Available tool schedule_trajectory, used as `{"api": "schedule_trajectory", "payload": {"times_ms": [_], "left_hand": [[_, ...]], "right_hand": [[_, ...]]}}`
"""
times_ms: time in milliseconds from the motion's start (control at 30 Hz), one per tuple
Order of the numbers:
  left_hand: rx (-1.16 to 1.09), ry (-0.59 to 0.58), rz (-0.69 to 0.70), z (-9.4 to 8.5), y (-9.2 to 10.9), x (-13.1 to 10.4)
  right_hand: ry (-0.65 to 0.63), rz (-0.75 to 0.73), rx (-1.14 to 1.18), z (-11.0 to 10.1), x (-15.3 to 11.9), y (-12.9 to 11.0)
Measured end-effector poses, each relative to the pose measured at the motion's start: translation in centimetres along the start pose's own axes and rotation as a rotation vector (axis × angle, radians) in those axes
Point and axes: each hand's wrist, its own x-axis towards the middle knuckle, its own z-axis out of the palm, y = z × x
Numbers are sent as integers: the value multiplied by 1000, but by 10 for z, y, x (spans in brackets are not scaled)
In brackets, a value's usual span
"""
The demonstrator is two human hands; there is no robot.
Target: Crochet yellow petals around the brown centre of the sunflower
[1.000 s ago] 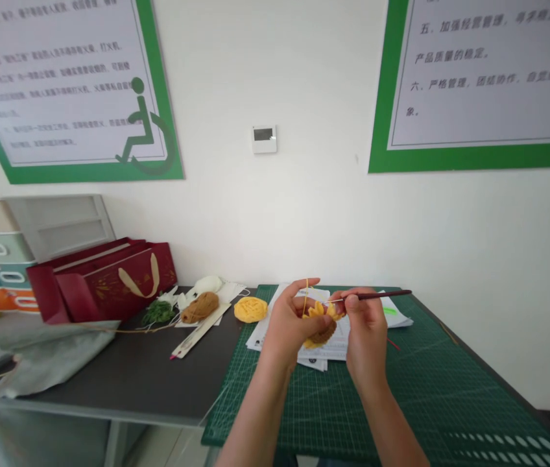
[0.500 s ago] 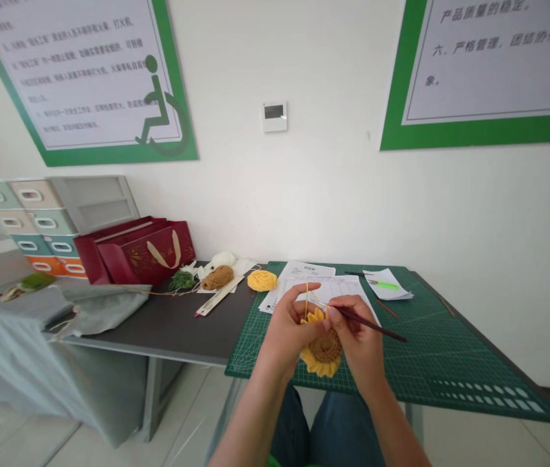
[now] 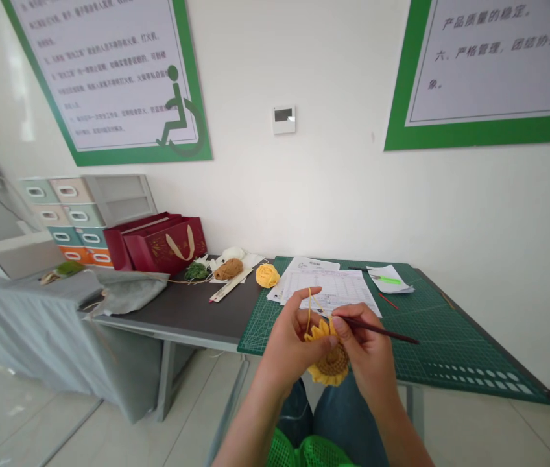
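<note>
On my feed the flower (image 3: 329, 371) looks mostly done, centre (image 3: 338, 359) and visible petals (image 3: 327, 379) formed, but yarn's (image 3: 309, 305) looped up so probably stitches left; left hand (image 3: 296, 345) pinches it over the lap (image 3: 349, 418), right hand (image 3: 368, 345) grips the hook (image 3: 388, 332)

The widest open way lies beyond the right hand (image 3: 367, 344), over the bare right part of the green gridded cutting mat (image 3: 450, 350), though a slender dark-brown hook (image 3: 392, 333) juts out that way. Between it and the left hand (image 3: 294, 350), a yellow-and-brown crocheted flower (image 3: 331, 370) blocks passage. White printed sheets (image 3: 323, 292) lie flat behind (low enough to pass over). Leftward, a round yellow yarn ball (image 3: 268, 275) obstructs, but the black worktop's (image 3: 207, 318) near strip is open.
</note>
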Motion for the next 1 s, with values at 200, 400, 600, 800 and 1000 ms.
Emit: {"api": "schedule_trajectory", "payload": {"times_ms": [200,400,600,800,1000], "left_hand": [[-32,2,49,-5,-19,-3],[-2,40,152,-2,-36,-18],[147,-54,229,-26,-24,-2],[556,6,436,-46,-4,31],[705,230,553,-27,17,44]], "right_hand": [[12,16,16,2,-8,5],[7,51,24,-2,-14,7],[-7,66,27,-8,-17,11],[-57,28,-6,-11,-11,11],[-13,-63,-50,-9,-4,8]]}}
